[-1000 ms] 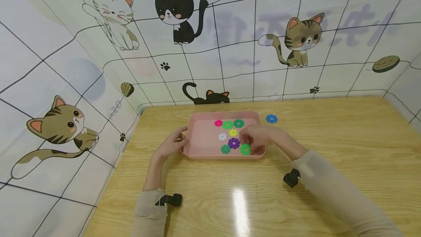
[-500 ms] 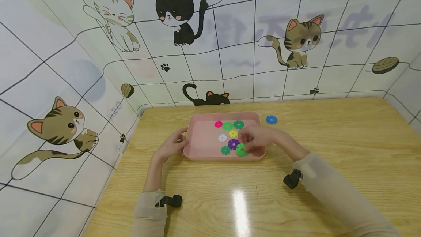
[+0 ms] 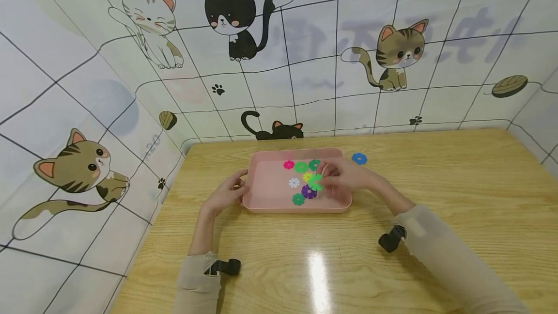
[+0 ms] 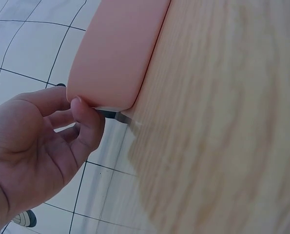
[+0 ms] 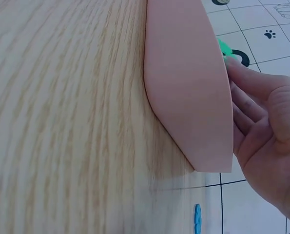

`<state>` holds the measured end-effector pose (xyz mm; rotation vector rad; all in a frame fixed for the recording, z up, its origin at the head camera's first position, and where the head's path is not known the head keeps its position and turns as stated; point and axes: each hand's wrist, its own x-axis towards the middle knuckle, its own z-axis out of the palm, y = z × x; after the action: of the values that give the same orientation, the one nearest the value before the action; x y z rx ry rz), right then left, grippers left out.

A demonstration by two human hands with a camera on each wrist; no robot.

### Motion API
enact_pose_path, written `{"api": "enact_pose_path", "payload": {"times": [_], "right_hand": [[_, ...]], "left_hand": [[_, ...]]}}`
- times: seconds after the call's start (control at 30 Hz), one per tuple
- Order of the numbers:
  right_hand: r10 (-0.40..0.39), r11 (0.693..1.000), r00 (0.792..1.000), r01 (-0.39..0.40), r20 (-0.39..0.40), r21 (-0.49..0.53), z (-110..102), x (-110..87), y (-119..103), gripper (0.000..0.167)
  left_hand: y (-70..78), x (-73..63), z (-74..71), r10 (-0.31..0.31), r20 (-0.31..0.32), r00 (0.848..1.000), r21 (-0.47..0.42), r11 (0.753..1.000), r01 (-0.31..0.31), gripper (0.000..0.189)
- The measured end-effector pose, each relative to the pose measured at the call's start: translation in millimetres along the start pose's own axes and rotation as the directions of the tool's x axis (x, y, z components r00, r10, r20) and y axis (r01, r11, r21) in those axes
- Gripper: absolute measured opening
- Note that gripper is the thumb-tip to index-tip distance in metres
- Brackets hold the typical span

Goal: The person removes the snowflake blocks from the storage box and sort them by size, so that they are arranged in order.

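A pink tray (image 3: 270,205) lies on the wooden table, with several notched plastic snowflake discs inside. At its left end my left hand (image 3: 227,192) holds the rim; in the left wrist view the thumb and fingers of the left hand (image 4: 47,141) meet at the tray's corner. Over the tray's right part, my right hand (image 3: 346,174) pinches a bright green snowflake disc (image 3: 316,182), raised over the purple disc (image 3: 308,192) and the yellow disc (image 3: 307,177). From the right wrist, the tray wall (image 5: 188,87) hides most of that green disc.
Other discs in the tray are pink (image 3: 288,164), white (image 3: 294,183), light green (image 3: 301,167) and dark green (image 3: 298,199). Outside, a blue disc (image 3: 359,159) lies on the table (image 3: 270,251) beyond the tray's right back corner. A cat-print wall covering (image 3: 314,76) stands behind.
My right hand has picked up the bright green disc from the tray's front right and moved it up and back, slightly left. The left hand stays at the rim.
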<state>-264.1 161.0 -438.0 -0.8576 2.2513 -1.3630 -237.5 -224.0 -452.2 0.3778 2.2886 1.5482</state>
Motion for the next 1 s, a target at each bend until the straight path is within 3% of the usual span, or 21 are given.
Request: {"api": "enact_pose_path", "payload": {"times": [0.17,0.4,0.7,1.0], "right_hand": [[-0.001,0.999,0.990,0.006,-0.140,0.037,-2.7,-4.1,1.6,0.022],[0.022,0.999,0.949,-0.008,-0.316,0.045,-14.3,-10.2,5.0,0.026],[0.053,0.996,0.906,-0.019,-0.419,0.086,-34.2,-27.7,13.8,0.033],[0.086,0.995,0.879,-0.096,-0.468,0.003,-55.8,-51.2,31.4,0.032]], "left_hand": [[0.0,0.1,-0.3,0.000,0.006,1.000,0.003,1.000,0.000,0.057],[-1.8,1.3,-2.3,0.002,0.014,1.000,-0.005,1.000,-0.002,0.056],[-3.6,1.2,-4.0,0.010,0.023,1.000,-0.015,1.000,-0.009,0.056],[-4.4,2.5,-4.0,0.012,0.024,1.000,-0.007,1.000,-0.012,0.055]]}}
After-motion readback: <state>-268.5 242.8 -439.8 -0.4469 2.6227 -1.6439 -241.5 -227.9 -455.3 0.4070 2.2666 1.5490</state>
